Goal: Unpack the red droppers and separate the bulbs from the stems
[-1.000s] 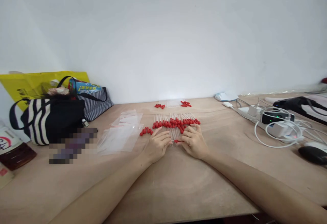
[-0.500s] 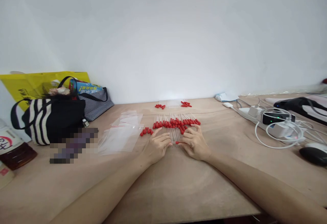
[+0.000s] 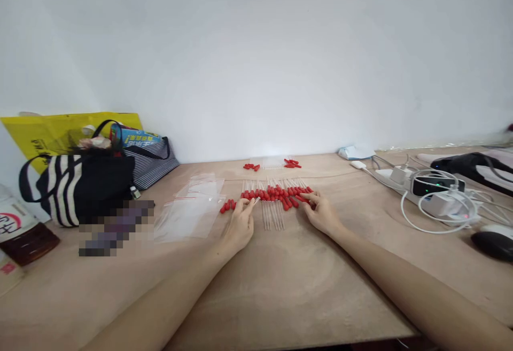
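My left hand (image 3: 240,224) is closed at the left end of the row, with the tip of a thin clear glass dropper tube (image 3: 257,200) showing between its fingers. At the right end, the fingertips of my right hand (image 3: 321,213) pinch a red rubber bulb (image 3: 305,197). Between the hands lies a row of droppers with red bulbs (image 3: 274,193), their glass stems pointing away from me. Several bare glass tubes (image 3: 273,216) lie side by side just in front of the row. A few loose red bulbs (image 3: 228,205) rest beside my left hand.
Clear zip bags (image 3: 188,215) lie to the left. Farther back are more red bulbs (image 3: 251,167) and a clear packet (image 3: 272,162). Bags (image 3: 90,185) and a bottle (image 3: 24,233) stand at far left. A power strip with cables (image 3: 435,196) and a mouse (image 3: 492,241) are at right.
My hands were together over the bare tubes, holding a tube and red bulb end to end. They have since parted: the left forward and left, the right to the row's right end.
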A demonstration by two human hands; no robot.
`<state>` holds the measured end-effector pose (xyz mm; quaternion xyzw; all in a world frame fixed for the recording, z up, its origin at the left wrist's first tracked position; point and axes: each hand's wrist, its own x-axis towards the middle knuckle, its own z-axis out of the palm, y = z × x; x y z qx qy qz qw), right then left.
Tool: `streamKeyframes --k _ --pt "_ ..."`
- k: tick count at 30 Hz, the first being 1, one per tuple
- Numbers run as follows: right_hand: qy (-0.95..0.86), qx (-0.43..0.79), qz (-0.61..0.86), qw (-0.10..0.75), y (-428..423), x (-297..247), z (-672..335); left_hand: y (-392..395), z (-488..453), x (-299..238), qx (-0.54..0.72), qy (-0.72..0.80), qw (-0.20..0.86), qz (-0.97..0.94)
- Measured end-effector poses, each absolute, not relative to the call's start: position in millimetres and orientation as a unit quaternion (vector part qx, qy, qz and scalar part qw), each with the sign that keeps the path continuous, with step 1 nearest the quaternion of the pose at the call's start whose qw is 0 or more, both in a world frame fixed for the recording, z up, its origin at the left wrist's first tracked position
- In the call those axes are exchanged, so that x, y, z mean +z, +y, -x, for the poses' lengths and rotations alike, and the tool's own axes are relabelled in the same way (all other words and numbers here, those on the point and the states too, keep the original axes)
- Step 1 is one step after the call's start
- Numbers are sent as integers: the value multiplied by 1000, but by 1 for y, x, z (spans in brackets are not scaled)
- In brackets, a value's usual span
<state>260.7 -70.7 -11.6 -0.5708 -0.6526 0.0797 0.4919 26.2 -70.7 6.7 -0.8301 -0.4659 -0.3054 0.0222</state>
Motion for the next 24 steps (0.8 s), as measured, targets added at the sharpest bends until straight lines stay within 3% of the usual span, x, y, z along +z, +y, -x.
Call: streamKeyframes --k 7,16,20,24 --pt "-614 129 598 498 -64 -12 -258 -66 -27 8 -299 -476 -32 826" --pt "-636 157 585 478 -61 -10 -256 -68 -30 10 -203 -498 -83 839" --pt "-618 139 612 474 -63 -10 -260 -73 -26 12 -211 -462 -148 848" --pt "-604 95 638 468 -62 -8 -273 -77 -20 16 -197 -440 -130 867"
